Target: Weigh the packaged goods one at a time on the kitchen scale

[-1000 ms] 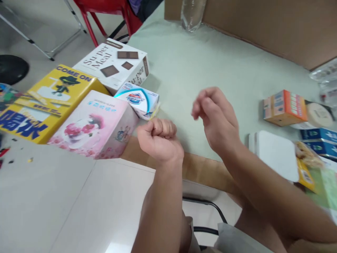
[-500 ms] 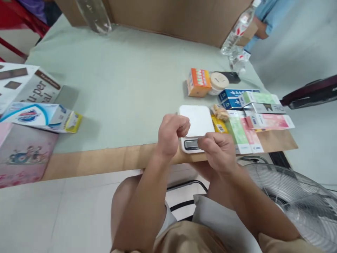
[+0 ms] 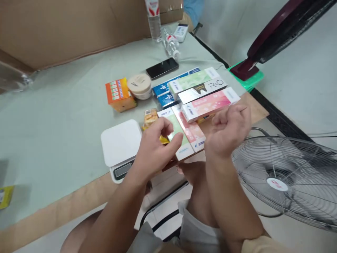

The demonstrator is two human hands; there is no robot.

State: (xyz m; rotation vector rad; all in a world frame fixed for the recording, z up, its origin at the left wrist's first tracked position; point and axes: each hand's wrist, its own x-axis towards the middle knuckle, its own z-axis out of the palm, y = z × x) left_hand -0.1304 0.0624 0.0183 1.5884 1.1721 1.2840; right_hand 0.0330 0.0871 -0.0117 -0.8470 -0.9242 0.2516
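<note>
the left hand [image 3: 155, 151] is open, its thumb apart from the curled fingers, over the near end of the lower green-and-white box [image 3: 184, 150]; whether it touches, i cannot tell. the right hand [image 3: 228, 133] is closed, fingers curled toward the palm, with the upper pink-and-white box [image 3: 210, 104] close by at its ten o'clock. the lower pink-and-white box [image 3: 191, 130] lies between the hands, right beside the lower green one. from the left hand, the white scale [image 3: 121, 142] sits at nine o'clock on the table [image 3: 65, 140], the orange box [image 3: 119, 96] at ten to eleven, the round jar [image 3: 139, 85] at eleven and the black phone [image 3: 162, 68] around twelve. the fan [image 3: 276, 183] stands at the right hand's four o'clock.
</note>
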